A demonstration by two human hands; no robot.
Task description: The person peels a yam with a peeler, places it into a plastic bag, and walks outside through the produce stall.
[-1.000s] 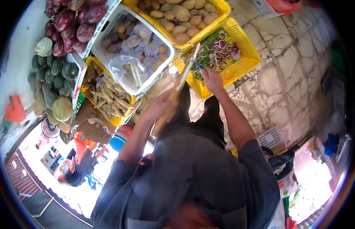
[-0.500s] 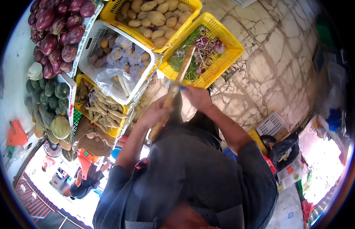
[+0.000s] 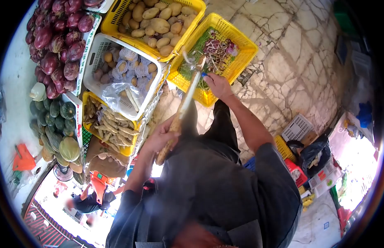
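Observation:
A long brown yam (image 3: 188,102) slants up from my waist toward the yellow crate (image 3: 250,53), with a pale peeled strip along its upper length. My left hand (image 3: 161,137) is wrapped round its lower, unpeeled part. Close to the yam's far end, my right hand (image 3: 220,87) grips a small peeler (image 3: 205,75), of which mainly a blue part shows. Curled, blurred peel (image 3: 188,60) is by the yam's tip. Purple and white scraps (image 3: 216,51) lie with green stalks in the crate beneath.
Potatoes (image 3: 160,25), netted fruit in a white crate (image 3: 91,78), and a crate of knobbly roots (image 3: 111,128) stand to the left. Beyond are red onions (image 3: 55,45) and dark green squashes (image 3: 55,109). A black bag (image 3: 314,155) sits at right. Another person (image 3: 91,202) is at lower left.
My right hand has moved up and away along the yam with the peeler, and more pale flesh shows. The left hand still holds the lower part. The view has shifted slightly.

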